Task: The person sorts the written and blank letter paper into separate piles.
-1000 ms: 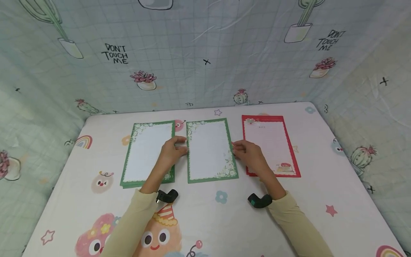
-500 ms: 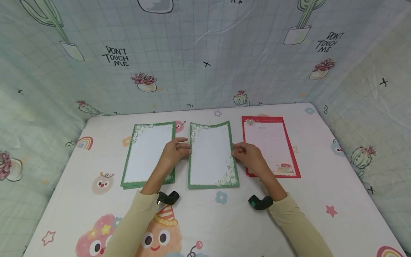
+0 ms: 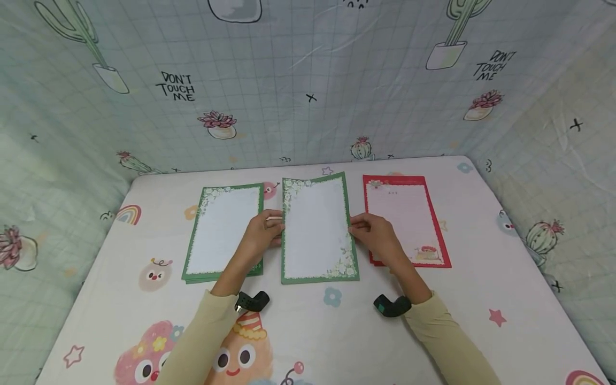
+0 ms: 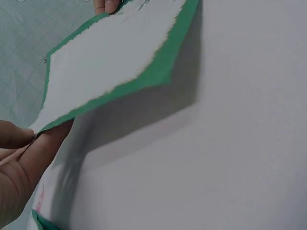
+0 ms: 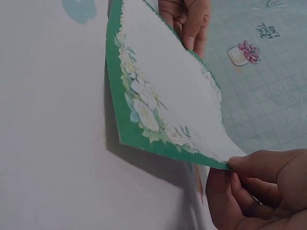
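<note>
Between both hands is a sheet of paper [image 3: 315, 230] with a green, flower-decorated border. My left hand [image 3: 262, 232] pinches its left edge, thumb on top and fingers beneath in the left wrist view. On the opposite edge, the thumb and fingers of my right hand [image 3: 377, 235] pinch it too. The paper [image 4: 110, 57] bows slightly and casts a shadow on the table below. To the left lies a stack of green-bordered sheets [image 3: 223, 230], partly covered by my left hand. A stack of red-bordered sheets [image 3: 399, 224] lies at the right, partly behind my right hand.
A white cloth with cartoon prints covers the table [image 3: 332, 342]. Behind it and at both sides hangs a pale green curtain [image 3: 269, 80] with cactus prints. Each wrist wears a small black camera, such as the right camera [image 3: 392, 306].
The green-bordered sheet between my hands first shifted toward me and bent, then its far edge rose. Both hands keep their hold at the sides. The two stacks stay put.
</note>
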